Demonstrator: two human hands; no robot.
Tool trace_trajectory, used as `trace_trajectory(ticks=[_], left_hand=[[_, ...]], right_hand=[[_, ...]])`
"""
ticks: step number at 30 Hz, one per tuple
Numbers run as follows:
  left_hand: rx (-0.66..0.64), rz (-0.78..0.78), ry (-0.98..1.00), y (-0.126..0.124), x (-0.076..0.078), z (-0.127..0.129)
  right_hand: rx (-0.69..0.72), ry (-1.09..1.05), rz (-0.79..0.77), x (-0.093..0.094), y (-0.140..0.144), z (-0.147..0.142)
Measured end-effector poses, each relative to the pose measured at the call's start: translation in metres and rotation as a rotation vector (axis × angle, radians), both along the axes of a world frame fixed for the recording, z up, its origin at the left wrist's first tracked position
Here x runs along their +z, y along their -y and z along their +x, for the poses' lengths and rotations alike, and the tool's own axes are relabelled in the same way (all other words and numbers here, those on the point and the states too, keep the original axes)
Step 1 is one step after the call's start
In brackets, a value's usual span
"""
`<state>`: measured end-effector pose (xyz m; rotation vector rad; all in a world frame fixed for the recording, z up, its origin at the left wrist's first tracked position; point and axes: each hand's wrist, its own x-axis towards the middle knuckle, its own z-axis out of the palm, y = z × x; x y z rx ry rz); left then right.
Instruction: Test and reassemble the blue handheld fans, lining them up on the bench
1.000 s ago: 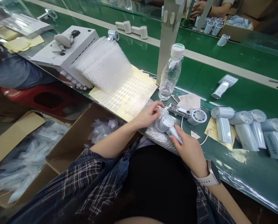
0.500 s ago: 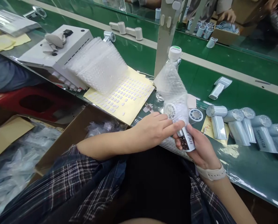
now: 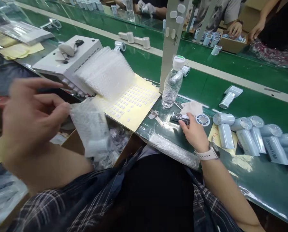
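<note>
My left hand (image 3: pixel 35 119), blurred, pinches the top edge of a bubble-wrap bag (image 3: pixel 89 125) over the box beside the table edge. A pale, fan-like shape shows through the bag's lower part. My right hand (image 3: pixel 195 132) is on the table, thumb and fingers closed about the handle of a handheld fan (image 3: pixel 203 120). This fan lies flat with its round grille up; its handle shows a dark, exposed inside. A strip of bubble wrap (image 3: pixel 174 151) lies along the table edge, nearer to me than that hand.
Several blue fans (image 3: pixel 227 135) line the right side. A water bottle (image 3: pixel 172 85) stands by the post (image 3: pixel 170 48). Bubble-wrap bags (image 3: pixel 107 72) lie on a yellow sticker sheet (image 3: pixel 134 112), beside a white metal box (image 3: pixel 69 58). Co-workers' hands (image 3: pixel 235 29) work across the table.
My left hand has swung far left with the bubble-wrap bag. My right hand has let go of the wrapped fan and now holds the fan lying on the table.
</note>
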<state>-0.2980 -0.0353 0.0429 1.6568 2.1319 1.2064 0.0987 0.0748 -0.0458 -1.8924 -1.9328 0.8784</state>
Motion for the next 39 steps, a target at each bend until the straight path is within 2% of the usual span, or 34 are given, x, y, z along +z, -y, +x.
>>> trace_trajectory(ticks=[2, 3, 4, 6, 9, 12, 16, 19, 23, 28, 32, 36, 39], left_hand=[[0.277, -0.095, -0.24, 0.006, -0.002, -0.011], [0.366, -0.127, -0.315, 0.006, -0.004, -0.014], [0.397, -0.134, -0.329, 0.004, -0.007, -0.015], [0.325, -0.086, -0.251, -0.007, -0.013, -0.011], [0.005, -0.002, -0.047, -0.037, -0.025, 0.02], [-0.45, 0.07, 0.211, -0.069, -0.039, 0.088], [-0.982, -0.055, 0.347, -0.087, -0.052, 0.193], [-1.139, -0.083, 0.527, -0.088, -0.055, 0.236], [-1.147, -0.047, 0.614, -0.093, -0.058, 0.247], [-1.111, -0.03, 0.695, -0.098, -0.062, 0.244], [-1.075, -0.067, 0.704, -0.095, -0.06, 0.245], [-0.974, -0.128, 0.661, -0.093, -0.059, 0.252], [-0.962, -0.175, 0.684, -0.095, -0.063, 0.256]], right_hand=[[-0.005, 0.059, 0.051, -0.004, 0.008, 0.007], [0.002, 0.026, 0.052, -0.004, 0.016, 0.014], [0.012, -0.031, 0.044, -0.003, 0.024, 0.022], [0.015, -0.212, 0.044, -0.002, 0.043, 0.038], [0.001, -0.659, 0.05, -0.001, 0.066, 0.054], [0.033, -1.016, 0.07, 0.003, 0.085, 0.056], [0.077, -1.084, 0.141, 0.004, 0.105, 0.054], [0.032, -0.992, 0.16, -0.005, 0.114, 0.058], [-0.063, -0.948, 0.115, -0.01, 0.115, 0.064], [0.009, -1.002, -0.077, 0.011, 0.102, 0.055], [-0.009, -1.003, -0.129, 0.021, 0.097, 0.048], [-0.055, -0.969, -0.119, 0.014, 0.1, 0.047], [-0.104, -0.936, -0.099, 0.005, 0.103, 0.049]])
